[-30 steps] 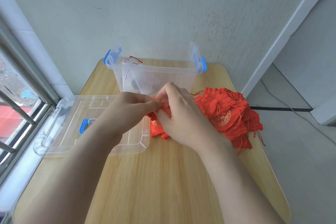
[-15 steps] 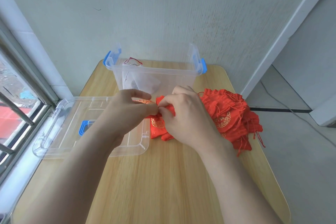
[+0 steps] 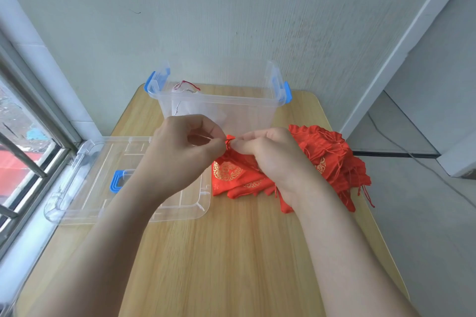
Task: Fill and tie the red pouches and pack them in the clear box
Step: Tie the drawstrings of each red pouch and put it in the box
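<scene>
Presently, item under hand: red pouch (image 3: 233, 159), held above the wooden table (image 3: 226, 252), its gathered neck caught between the fingertips of both hands.
Left hand (image 3: 180, 154): thumb and forefinger pressed together, pinching what appears to be the drawstring just left of the neck; other fingers curled.
Right hand (image 3: 273, 159): fingertips pinched on the neck from the right; palm lies over the pouch body.
Material: thin soft cloth with gold print; judged light and limp, will sag and fold if gripped by the body.
Cord: fine and probably slippery; needs a tight fingertip pinch close to the neck.
Best hold: at the gathered neck, where the fabric bunches and the cords emerge.
Contents: not visible; whether it is filled cannot be told.
Stock: pile of red pouches (image 3: 332, 159) beyond the right knuckles, partly under that hand.
Destination: clear box (image 3: 219, 103), just past the fingertips, open; something pale with a red cord inside.
Lid (image 3: 85, 177): flat, under the left wrist.
</scene>
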Available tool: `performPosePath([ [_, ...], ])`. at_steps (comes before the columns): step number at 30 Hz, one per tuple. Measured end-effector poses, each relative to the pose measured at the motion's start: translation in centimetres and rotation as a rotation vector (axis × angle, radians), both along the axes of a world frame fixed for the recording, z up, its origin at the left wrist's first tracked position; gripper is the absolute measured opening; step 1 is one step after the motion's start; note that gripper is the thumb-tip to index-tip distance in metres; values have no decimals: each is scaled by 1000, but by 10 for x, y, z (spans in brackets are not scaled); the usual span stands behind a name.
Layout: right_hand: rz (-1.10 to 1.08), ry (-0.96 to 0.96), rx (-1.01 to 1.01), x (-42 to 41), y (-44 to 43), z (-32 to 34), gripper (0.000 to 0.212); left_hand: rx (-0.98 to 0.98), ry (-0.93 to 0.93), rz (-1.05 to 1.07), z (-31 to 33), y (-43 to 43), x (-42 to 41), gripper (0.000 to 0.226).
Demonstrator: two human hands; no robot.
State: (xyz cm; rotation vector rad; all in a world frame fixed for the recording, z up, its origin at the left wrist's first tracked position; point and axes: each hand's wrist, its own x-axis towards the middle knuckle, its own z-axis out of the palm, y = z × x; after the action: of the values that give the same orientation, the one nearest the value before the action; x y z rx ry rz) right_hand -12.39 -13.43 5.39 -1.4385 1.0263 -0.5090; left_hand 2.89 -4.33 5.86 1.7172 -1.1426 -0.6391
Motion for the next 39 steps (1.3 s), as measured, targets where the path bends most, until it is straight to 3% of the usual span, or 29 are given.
performPosePath([
  [9,-32,-119,119,2,-6,-6,12,-10,-31,-60,1,0,0,17],
  [14,-29,-133,84,2,-7,-7,29,-81,-74,-14,-2,-1,-2,7],
  [16,-17,-158,83,3,-6,-5,22,-41,-85,-6,-4,-3,0,11],
  [19,1,-123,44,4,-3,-2,9,103,185,-23,-10,-8,3,27],
  [22,-3,-48,-57,3,-1,-2,8,112,482,71,-13,-16,5,26],
  [23,-6,-42,-83,3,0,-2,8,113,459,97,-12,-16,6,26],
  [26,13,-57,-129,3,1,-2,9,103,154,100,-14,-12,8,36],
  [29,42,-60,-142,3,2,-2,10,-29,-91,70,-14,-8,7,33],
  [35,49,-7,-185,4,1,-7,16,-22,-163,18,-21,-10,9,27],
  [39,47,135,-318,7,-3,-16,25,23,-85,47,-22,-10,7,26],
])
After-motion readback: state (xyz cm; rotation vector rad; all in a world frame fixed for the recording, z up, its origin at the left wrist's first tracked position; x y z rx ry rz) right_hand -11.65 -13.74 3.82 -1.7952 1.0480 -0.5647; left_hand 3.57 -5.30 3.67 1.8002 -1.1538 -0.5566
